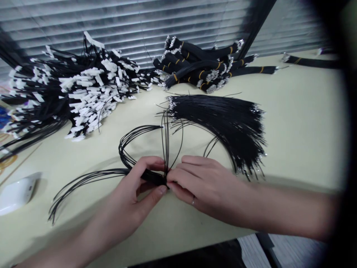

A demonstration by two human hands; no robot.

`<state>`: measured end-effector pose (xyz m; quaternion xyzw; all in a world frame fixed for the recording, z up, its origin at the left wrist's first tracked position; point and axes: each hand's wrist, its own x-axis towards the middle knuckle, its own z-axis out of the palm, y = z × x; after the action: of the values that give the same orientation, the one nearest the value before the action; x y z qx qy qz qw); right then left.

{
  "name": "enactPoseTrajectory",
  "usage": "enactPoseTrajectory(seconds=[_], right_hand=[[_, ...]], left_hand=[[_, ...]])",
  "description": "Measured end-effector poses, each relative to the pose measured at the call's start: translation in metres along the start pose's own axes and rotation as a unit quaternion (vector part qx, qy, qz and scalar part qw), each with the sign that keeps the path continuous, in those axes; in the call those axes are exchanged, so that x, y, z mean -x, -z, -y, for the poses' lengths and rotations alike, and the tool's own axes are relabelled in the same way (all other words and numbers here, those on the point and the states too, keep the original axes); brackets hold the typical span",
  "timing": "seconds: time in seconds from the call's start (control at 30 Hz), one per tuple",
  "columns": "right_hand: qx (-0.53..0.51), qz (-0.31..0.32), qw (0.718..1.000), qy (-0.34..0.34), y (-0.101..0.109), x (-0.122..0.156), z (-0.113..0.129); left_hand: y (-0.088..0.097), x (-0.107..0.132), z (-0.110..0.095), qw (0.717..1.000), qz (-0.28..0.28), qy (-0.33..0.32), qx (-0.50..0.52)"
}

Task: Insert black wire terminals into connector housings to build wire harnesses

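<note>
My left hand [134,197] pinches a small bunch of thin black wires [131,149] between thumb and fingers near the table's front edge. The bunch loops up and round, and its long ends trail left across the table. My right hand [206,184], a ring on one finger, meets the left at the same spot, its fingers closed on the wires where they cross. Just behind the right hand lies a fanned heap of loose black wires [225,119] with bare metal tips.
A big pile of black wires with white tags [72,89] covers the back left of the pale table [292,123]. Bundles tied with yellow bands [206,67] lie at the back centre. A white device [16,193] sits at the left edge. Window blinds run behind.
</note>
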<state>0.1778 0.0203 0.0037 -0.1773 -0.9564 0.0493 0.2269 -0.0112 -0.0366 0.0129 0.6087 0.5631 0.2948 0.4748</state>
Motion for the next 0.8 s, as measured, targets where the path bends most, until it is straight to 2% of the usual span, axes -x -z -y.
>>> enactPoseTrajectory(seconds=[0.23, 0.5, 0.67, 0.8], right_hand=[[-0.062, -0.008, 0.997, -0.042, 0.0044, -0.0024, 0.0000], [-0.045, -0.012, 0.998, -0.037, 0.0032, -0.0016, 0.0001], [-0.073, -0.011, 0.996, -0.049, 0.0040, -0.0016, -0.0015], [-0.045, -0.014, 0.998, -0.037, 0.0049, -0.0013, -0.0018]], left_hand=[[0.0000, 0.0018, 0.0001, 1.000, 0.004, 0.009, 0.002], [0.0007, 0.0008, 0.0001, 1.000, 0.002, 0.006, 0.001], [0.0007, 0.0015, 0.0012, 1.000, 0.006, 0.005, 0.001], [0.0006, 0.0019, 0.0018, 1.000, -0.001, 0.000, -0.002]])
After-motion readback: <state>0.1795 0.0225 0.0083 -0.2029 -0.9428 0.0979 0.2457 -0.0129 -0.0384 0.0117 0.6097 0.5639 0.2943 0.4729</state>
